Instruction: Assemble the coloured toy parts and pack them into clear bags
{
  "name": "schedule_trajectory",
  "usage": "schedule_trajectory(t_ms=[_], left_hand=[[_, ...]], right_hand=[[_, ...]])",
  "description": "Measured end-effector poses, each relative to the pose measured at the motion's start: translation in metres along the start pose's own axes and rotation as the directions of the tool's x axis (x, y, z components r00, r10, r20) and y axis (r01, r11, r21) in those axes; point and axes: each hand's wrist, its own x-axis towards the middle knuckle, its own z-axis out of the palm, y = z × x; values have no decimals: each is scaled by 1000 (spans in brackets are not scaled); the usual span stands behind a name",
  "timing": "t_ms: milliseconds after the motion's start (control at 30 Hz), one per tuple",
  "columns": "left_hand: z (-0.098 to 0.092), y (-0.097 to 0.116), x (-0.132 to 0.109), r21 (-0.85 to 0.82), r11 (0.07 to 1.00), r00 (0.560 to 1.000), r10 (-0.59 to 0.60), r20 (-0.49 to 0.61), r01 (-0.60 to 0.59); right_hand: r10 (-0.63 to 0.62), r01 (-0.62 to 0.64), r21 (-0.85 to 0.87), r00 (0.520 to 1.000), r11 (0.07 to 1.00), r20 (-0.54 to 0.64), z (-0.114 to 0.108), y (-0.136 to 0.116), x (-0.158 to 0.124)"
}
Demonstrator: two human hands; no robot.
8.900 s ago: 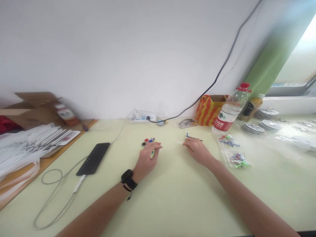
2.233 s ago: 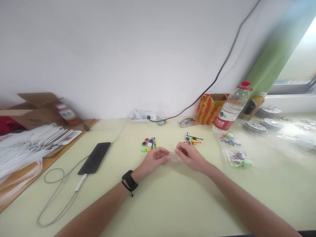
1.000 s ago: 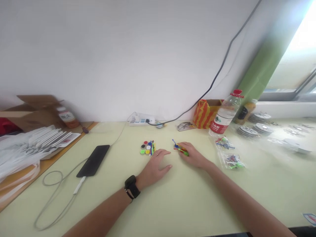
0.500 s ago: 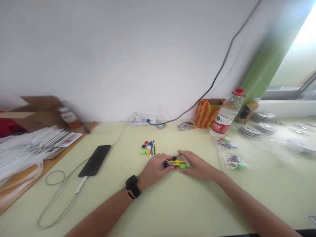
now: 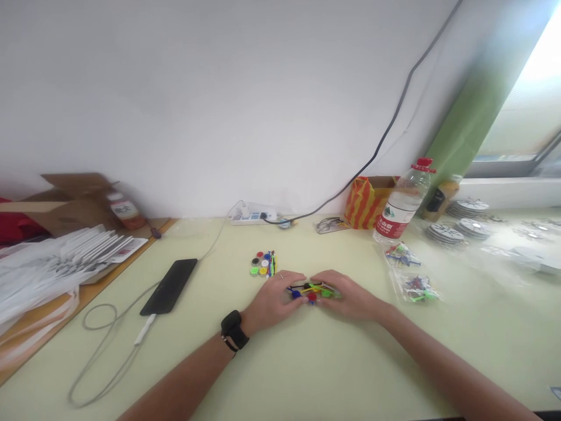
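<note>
A loose bunch of small plastic pointers with round hubs (image 5: pixel 312 297), in red, blue, yellow, green, black and white, lies on the pale green table between my hands. Cupped around its left side is my left hand (image 5: pixel 275 301), thumb and fingers curled against the blue pieces. My right hand (image 5: pixel 346 297) curves around the right side, touching the green and white ones. Parts of the bunch are hidden under the fingers. Just beyond my left hand sits a neat group of coloured round discs (image 5: pixel 260 263) beside a row of slim coloured sticks (image 5: pixel 272 263).
To the right lie clear bags of coloured pieces (image 5: pixel 418 287), a large water bottle (image 5: pixel 401 202) and stacked discs (image 5: pixel 443 233). A black phone (image 5: pixel 169 286) with a charging cable lies left. A power strip (image 5: pixel 253 217) stands by the wall; plastic-wrapped cards (image 5: pixel 94 257) fill the far left.
The pointers between my hands have shifted and lie more bunched; a red one now shows at the front. My right hand's fingers have moved slightly left over the pieces.
</note>
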Motion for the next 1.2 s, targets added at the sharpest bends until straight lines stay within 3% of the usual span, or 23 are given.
schedule_trajectory(t_ms=[133, 200, 300, 367, 400, 433, 533, 600, 800, 867, 967, 1067, 1133, 1200], left_hand=[[-10, 1, 13, 73, 997, 996, -17, -85, 23], [-22, 1, 25, 89, 996, 998, -18, -58, 23], [-51, 0, 50, 115, 993, 973, -57, 224, 31], [-74, 1, 67, 185, 982, 893, -113, 436, 34], [-84, 3, 76, 211, 977, 873, -138, 467, 41], [-94, 6, 82, 219, 974, 880, -152, 450, 56], [-115, 13, 94, 141, 984, 955, -143, 259, 109], [-124, 15, 95, 96, 985, 970, -158, 186, 143], [-140, 5, 82, 213, 962, 921, -234, 311, 173], [-145, 3, 80, 223, 959, 930, -234, 283, 173], [-149, 7, 82, 205, 969, 982, -160, 99, 137], [-148, 14, 87, 187, 979, 991, -61, -122, 83], [-145, 20, 91, 167, 984, 969, -13, -247, 55], [-139, 26, 94, 135, 990, 953, 6, -303, 37]], right_hand=[[-7, 2, -46, 993, 999, -119, -14, 4, 17], [-8, -3, -61, 983, 998, -182, -24, 5, 34], [-6, -8, -54, 966, 999, -260, -40, 10, 70], [18, -24, -16, 957, 1000, -289, -49, 16, 99], [49, -52, 0, 949, 999, -312, -52, 19, 115], [89, -91, 9, 938, 996, -336, -55, 22, 130], [161, -169, 13, 908, 986, -386, -57, 33, 172], [190, -203, 13, 892, 979, -411, -53, 40, 194], [267, -278, 47, 843, 959, -467, -33, 55, 236], [258, -256, 71, 839, 964, -480, -30, 52, 240], [205, -184, 94, 823, 978, -530, -37, 37, 233], [138, -96, 107, 833, 990, -536, -58, 9, 204], [10, 60, 156, 911, 986, -413, -76, -16, 176], [-63, 104, 220, 981, 970, -185, -92, -39, 147]])
